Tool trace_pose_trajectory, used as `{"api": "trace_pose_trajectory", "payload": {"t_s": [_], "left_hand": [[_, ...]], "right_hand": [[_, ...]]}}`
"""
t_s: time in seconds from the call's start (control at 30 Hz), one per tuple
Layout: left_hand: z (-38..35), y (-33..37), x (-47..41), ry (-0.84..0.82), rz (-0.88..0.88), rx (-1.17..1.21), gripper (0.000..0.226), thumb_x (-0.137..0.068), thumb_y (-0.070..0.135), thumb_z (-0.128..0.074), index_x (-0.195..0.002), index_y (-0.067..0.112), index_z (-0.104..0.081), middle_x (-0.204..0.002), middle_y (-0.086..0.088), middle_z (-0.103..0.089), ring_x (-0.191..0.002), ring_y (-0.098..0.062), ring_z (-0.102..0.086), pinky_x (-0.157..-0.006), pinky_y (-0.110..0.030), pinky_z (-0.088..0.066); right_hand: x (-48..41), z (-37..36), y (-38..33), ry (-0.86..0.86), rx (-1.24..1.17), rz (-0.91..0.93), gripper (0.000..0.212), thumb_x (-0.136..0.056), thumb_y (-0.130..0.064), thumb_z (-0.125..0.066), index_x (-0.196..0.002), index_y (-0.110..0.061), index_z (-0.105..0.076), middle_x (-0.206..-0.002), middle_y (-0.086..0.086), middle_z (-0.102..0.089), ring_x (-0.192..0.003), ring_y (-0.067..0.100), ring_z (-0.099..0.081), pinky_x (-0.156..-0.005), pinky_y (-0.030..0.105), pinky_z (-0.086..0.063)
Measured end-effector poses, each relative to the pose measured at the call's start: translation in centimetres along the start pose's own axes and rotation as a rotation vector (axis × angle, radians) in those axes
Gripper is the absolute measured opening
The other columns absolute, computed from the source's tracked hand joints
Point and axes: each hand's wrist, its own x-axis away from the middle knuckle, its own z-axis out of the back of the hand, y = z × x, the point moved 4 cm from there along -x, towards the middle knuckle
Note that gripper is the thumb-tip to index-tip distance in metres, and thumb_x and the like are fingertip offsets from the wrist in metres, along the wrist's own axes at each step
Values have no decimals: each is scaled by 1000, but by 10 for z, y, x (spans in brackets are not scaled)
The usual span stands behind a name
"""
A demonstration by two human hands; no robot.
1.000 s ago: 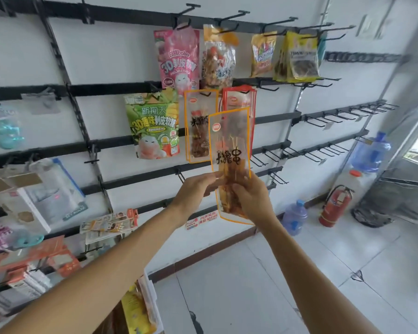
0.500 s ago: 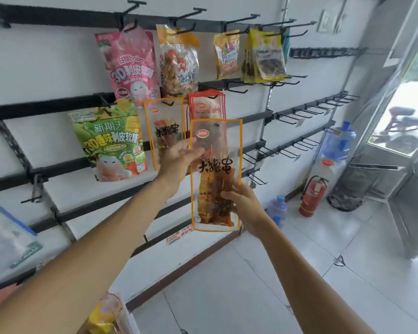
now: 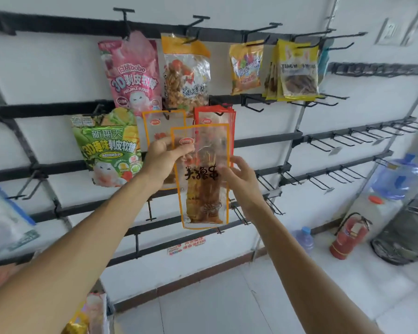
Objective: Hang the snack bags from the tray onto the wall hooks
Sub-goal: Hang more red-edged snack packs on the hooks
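A long clear snack bag with an orange border [image 3: 204,189] is held upright in front of the wall rack. My left hand [image 3: 165,156] pinches its upper left edge near the red logo. My right hand [image 3: 238,175] holds its right edge at mid height, fingers curled round it. Behind it hang a matching orange-bordered bag [image 3: 155,126] and red-bordered bags [image 3: 223,119] on black hooks. A pink bag [image 3: 133,75], a green bag [image 3: 106,145], a clear nut bag [image 3: 186,73] and yellow bags [image 3: 297,68] hang on the rack too.
Rows of bare black hooks [image 3: 328,143] run along the rails to the right. Blue water jugs [image 3: 396,177], a red fire extinguisher [image 3: 348,235] and a dark mesh basket [image 3: 405,237] stand on the tiled floor at right. More snack bags [image 3: 87,317] show at the bottom left.
My left hand has taken hold of the bag's upper left edge. My right hand has moved up from the bag's lower part to its right edge. The bag sits slightly higher.
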Motion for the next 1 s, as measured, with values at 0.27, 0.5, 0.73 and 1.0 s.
{"api": "trace_pose_trajectory", "payload": {"t_s": [0.27, 0.5, 0.73, 1.0], "left_hand": [[31, 16, -9, 136, -44, -89, 12, -88, 6, -70, -97, 13, -71, -81, 3, -75, -75, -11, -71, -72, -22, -55], [61, 20, -15, 609, -540, -742, 34, -86, 18, -69, -118, 18, -60, -114, 5, -59, -107, -17, -54, -92, -27, -44], [51, -4, -44, 380, -815, -1250, 49, -81, 10, -62, -130, 9, -61, -135, -9, -54, -121, -30, -46, -104, -41, -33], [62, -24, -68, 258, -909, -1396, 53, -88, 11, -55, -140, 6, -52, -142, -10, -51, -131, -29, -43, -108, -42, -32]], "right_hand": [[-68, -46, -44, -144, -90, 135, 7, -95, -12, -65, -94, -6, -69, -81, 7, -76, -70, 13, -70, -68, 27, -56], [-103, -76, -38, -89, -99, 190, 14, -96, -17, -65, -87, -6, -63, -77, 22, -68, -76, 34, -72, -64, 38, -58], [-148, -97, -22, 5, 10, 278, 27, -93, -34, -66, -80, -11, -61, -65, 5, -67, -62, 28, -68, -65, 54, -57], [-166, -108, -9, 56, 90, 431, 23, -96, -26, -64, -83, -7, -63, -63, 0, -68, -56, 17, -64, -57, 33, -50]]}}
